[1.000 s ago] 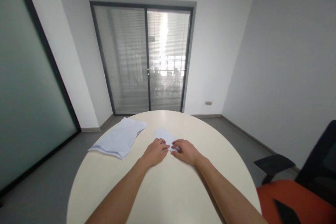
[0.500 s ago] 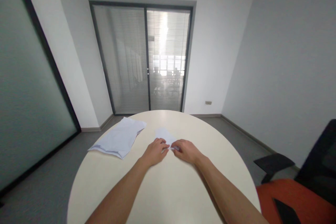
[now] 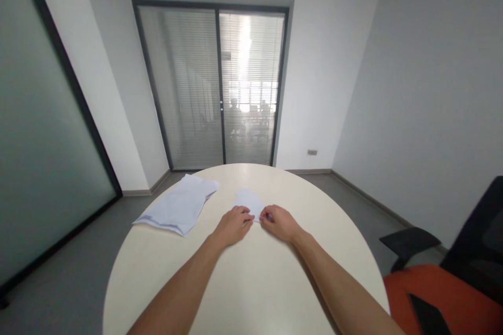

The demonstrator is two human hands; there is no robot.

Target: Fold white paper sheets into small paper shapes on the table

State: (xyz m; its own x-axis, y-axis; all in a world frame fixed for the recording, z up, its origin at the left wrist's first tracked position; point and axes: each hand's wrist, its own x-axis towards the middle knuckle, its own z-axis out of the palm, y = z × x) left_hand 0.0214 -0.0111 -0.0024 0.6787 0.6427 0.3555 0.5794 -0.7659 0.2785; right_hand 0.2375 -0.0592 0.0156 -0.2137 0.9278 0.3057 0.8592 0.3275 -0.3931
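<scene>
A small piece of white paper [image 3: 248, 200] lies near the middle of the round table, its near edge under my fingers. My left hand [image 3: 234, 224] is closed at the paper's near left edge, thumb and fingers pinching it. At the near right corner, my right hand [image 3: 280, 223] has its fingers curled together on the paper. Both hands cover part of the near edge, so any fold there is partly hidden. To the left rests a stack of larger white paper sheets [image 3: 178, 204], apart from both hands.
The cream round table [image 3: 243, 288] spreads under my forearms. An orange office chair [image 3: 444, 298] with a black armrest [image 3: 411, 243] stands at the right. Beyond the table is a glass door [image 3: 188, 94] with blinds. A frosted glass panel [image 3: 39, 157] is on the left.
My right hand has shifted slightly to the right along the paper's near edge, and its fingers have curled tighter. My left hand stays almost in place.
</scene>
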